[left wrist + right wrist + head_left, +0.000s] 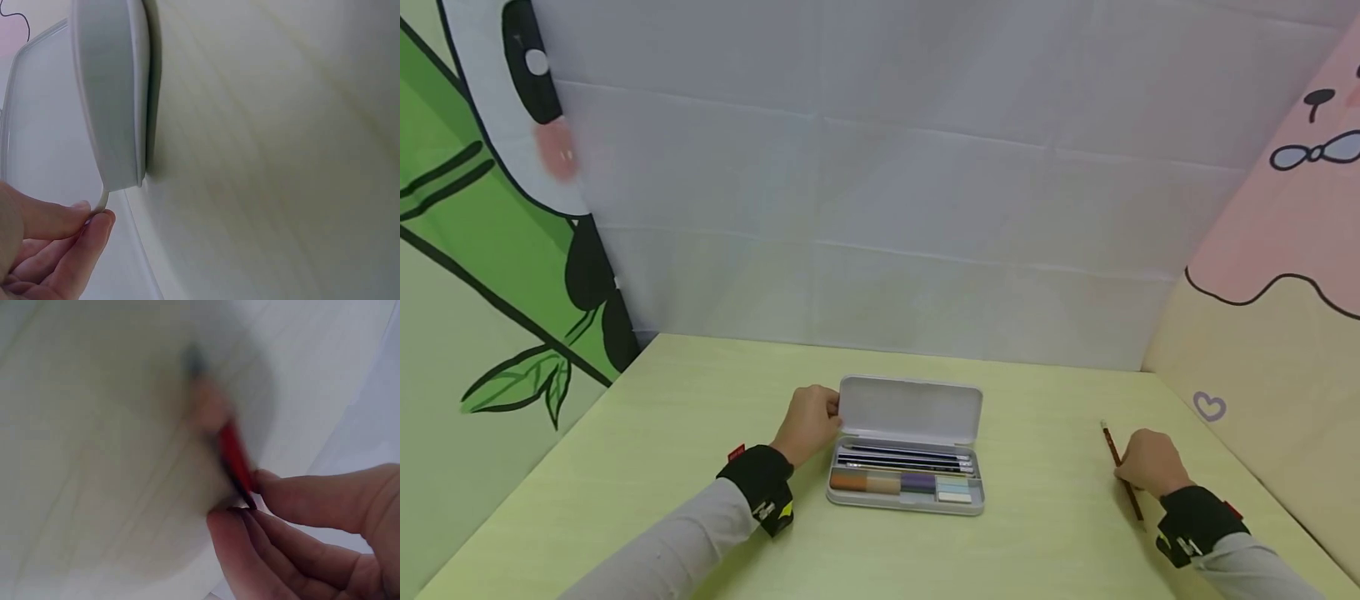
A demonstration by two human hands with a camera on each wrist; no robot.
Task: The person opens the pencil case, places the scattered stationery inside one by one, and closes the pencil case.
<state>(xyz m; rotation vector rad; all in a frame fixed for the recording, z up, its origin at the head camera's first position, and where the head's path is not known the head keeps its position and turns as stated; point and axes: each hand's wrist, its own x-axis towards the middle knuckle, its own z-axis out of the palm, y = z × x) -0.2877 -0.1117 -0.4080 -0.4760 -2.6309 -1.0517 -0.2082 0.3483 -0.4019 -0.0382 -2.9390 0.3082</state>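
A pale pencil case [904,507] lies on the table with its lid [910,408] raised at the back. My left hand [808,423] is at the lid's left side; the left wrist view shows the thumb and forefinger pinching the case's thin edge [101,201]. Inside the case are several dark pencils [895,460]. In front of them sit an orange-and-tan block [847,482], a purple piece [917,482] and a white eraser [953,497]. Off to the right, my right hand [1152,463] pinches a red pencil [234,453], its sharpened end pointing away from the fingers in the right wrist view.
The pale yellow table [1037,533] meets a hanging white cloth [925,208] at the back. A panel with green leaves and a cartoon figure [475,275] stands at the left, a pink and cream panel [1285,350] at the right.
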